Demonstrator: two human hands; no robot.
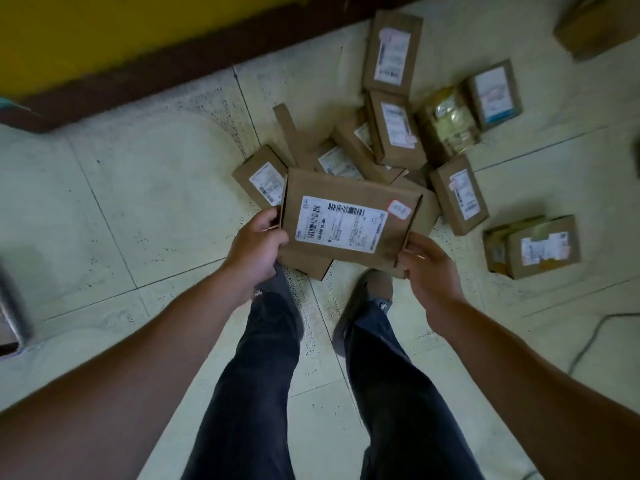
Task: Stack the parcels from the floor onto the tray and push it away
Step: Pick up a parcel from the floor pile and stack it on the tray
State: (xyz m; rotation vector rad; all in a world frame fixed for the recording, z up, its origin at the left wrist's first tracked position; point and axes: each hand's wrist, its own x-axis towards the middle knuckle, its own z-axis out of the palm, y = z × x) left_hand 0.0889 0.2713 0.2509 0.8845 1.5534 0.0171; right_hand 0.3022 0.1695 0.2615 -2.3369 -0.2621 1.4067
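I hold a parcel point(349, 220) level above the floor point(121, 188), over my shoes and at the near edge of the heap. My left hand point(256, 247) grips its left end, thumb on top and fingers tucked beneath. My right hand point(429, 268) grips the near right corner, fingers curled under the edge. The edge of a second brown box point(308, 265) shows just below the parcel; I cannot tell whether my hands carry it too.

On the parcel's top sits a white label point(341, 223) with two barcodes, one upright at the left and one along the top. A row of digits runs beside the left barcode, too blurred for me to read, and the finer print is too small. Right of the label is a small sticker point(399, 209) with a red border, its writing illegible.

The heap point(394, 129) of brown labelled boxes lies beyond, some overlapping, and part of it is hidden behind the parcel. A yellowish taped packet point(448, 121) lies among them. Two more boxes point(533, 247) lie apart at the right, and another point(595, 26) is cut off at the top right corner. A grey metal thing point(14, 306) is cut off by the left edge.
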